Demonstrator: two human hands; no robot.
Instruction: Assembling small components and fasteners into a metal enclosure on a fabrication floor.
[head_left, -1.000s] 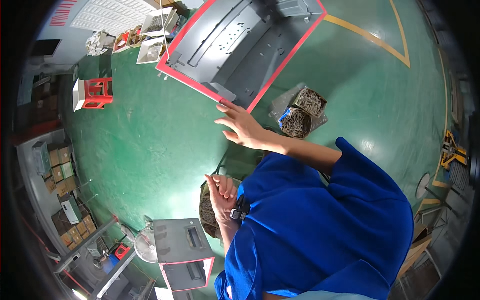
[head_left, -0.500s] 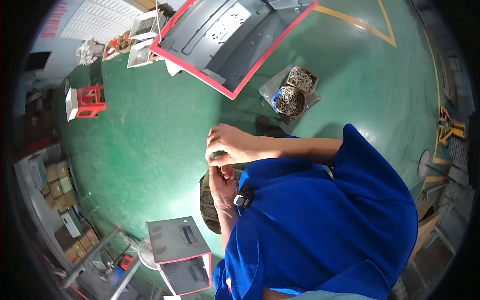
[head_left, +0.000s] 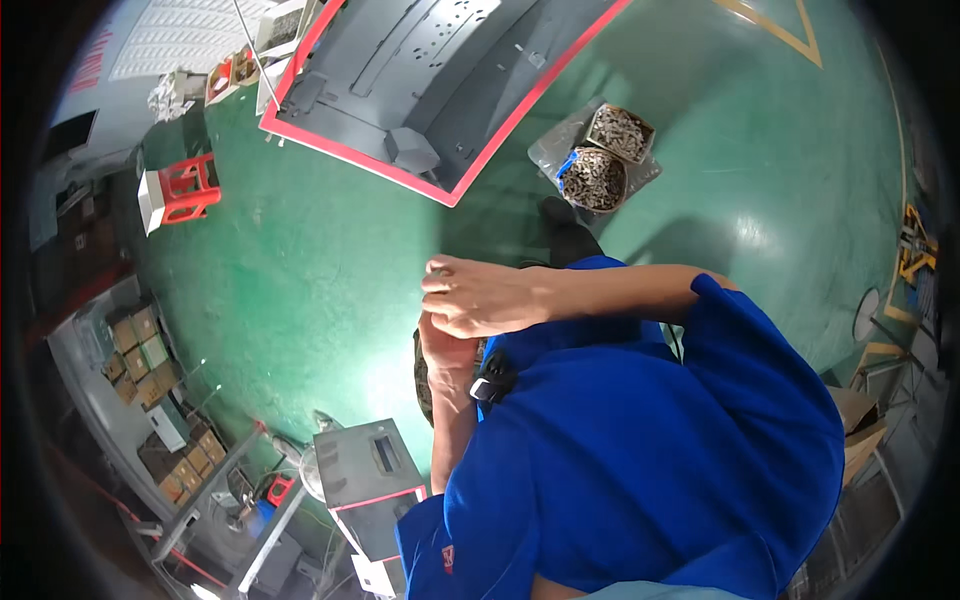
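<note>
My right hand (head_left: 482, 298) reaches in from the right with its fingers curled in over the fingertips of my left hand. Just below it, my left hand (head_left: 447, 350) points upward, its fingers bent and mostly covered by the right one. Both hands are closed together, and whatever lies between them is hidden. A small black device with a pale face (head_left: 487, 389) sits beside my left wrist, against the blue shirt (head_left: 640, 440). Behind the left wrist, a dark container (head_left: 421, 378) shows only its edge.
Ahead stands a large grey metal cabinet (head_left: 350, 165) with red edging. Two boxes of small metal parts (head_left: 592, 180) lie on plastic sheeting on the green floor. A red stool (head_left: 190, 188) is at left, and a smaller grey cabinet (head_left: 368, 462) stands at lower left.
My right hand has turned over, its back now upward and its fingers closer around the left fingertips. The view has shifted, and the container behind the left wrist is more covered.
</note>
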